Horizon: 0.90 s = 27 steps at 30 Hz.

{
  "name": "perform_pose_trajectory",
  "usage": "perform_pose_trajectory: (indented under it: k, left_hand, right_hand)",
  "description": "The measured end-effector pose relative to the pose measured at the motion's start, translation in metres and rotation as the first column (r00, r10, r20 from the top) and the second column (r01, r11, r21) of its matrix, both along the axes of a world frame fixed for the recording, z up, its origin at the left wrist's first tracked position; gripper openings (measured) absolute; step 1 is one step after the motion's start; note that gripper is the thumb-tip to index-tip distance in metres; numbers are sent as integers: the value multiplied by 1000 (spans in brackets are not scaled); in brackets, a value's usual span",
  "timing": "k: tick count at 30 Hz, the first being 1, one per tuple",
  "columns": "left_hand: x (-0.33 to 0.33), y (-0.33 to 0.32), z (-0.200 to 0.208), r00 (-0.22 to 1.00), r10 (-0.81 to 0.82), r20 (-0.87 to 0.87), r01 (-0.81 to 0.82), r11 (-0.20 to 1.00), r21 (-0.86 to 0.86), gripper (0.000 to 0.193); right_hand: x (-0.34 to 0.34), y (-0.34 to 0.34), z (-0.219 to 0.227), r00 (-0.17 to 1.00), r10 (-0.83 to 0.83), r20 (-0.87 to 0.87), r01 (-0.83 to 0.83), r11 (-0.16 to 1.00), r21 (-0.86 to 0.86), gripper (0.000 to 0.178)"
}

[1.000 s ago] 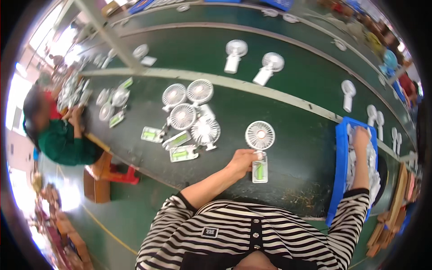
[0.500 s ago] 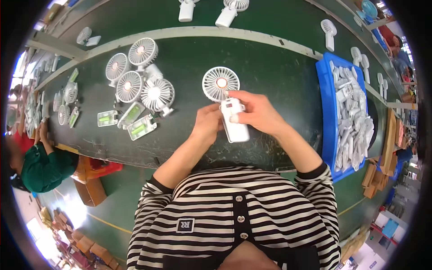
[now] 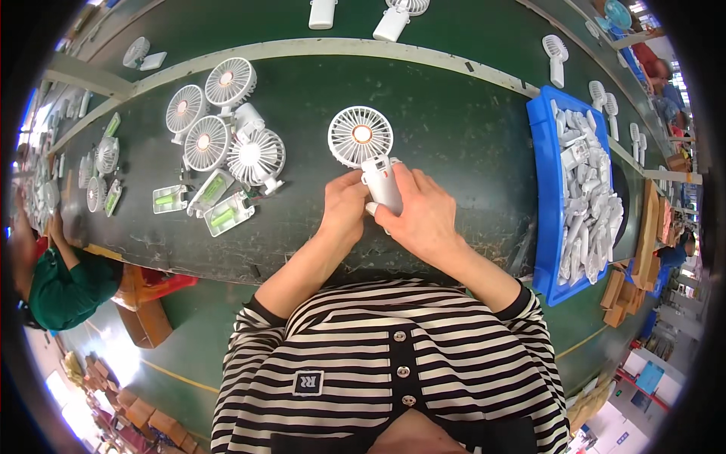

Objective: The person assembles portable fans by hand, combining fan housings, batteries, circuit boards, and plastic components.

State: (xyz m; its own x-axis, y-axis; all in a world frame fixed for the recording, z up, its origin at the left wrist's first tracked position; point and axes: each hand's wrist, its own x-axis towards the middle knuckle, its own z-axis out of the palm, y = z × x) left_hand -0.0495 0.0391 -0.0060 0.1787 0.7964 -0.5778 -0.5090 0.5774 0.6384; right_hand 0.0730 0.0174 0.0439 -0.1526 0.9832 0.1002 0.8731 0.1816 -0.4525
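Observation:
A white handheld fan (image 3: 361, 136) with a round slatted head and an orange-ringed hub is between my hands at the middle of the bench. Its white handle (image 3: 382, 184) points toward me. My left hand (image 3: 345, 203) is closed on the handle's left side, its fingertips mostly hidden behind it. Round the right side and lower end of the handle, my right hand (image 3: 423, 209) is wrapped, with the thumb near the bottom. The fan head points away from me, beyond both hands.
Several fan heads (image 3: 206, 142) lie in a cluster on the left, beside opened handle shells (image 3: 229, 215) with green cells inside. A blue bin (image 3: 550, 286) of wrapped white parts stands on the right. A pale rail (image 3: 340, 48) crosses behind. A green-sleeved co-worker (image 3: 72, 284) sits far left.
My right hand has moved from the top of the handle down round its right side and lower end. The handle has turned slightly, and the view has shifted a little.

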Motion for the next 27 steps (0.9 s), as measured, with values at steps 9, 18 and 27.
perform_pose_trajectory:
  k: [9, 18, 27]
  left_hand:
    - [1, -2, 2, 997, -71, -12, 70, 995, -67, 22]
    - [2, -5, 3, 997, -68, 28, 69, 996, -60, 27]
    - [2, -5, 12, 984, -10, 175, 29, 994, -106, 37]
  right_hand:
    - [38, 2, 22, 978, -171, -117, 175, 984, 24, 51]
    - [32, -17, 23, 998, -68, -2, 68, 997, 19, 50]
    - [11, -11, 9, 998, 50, 33, -52, 997, 49, 46]
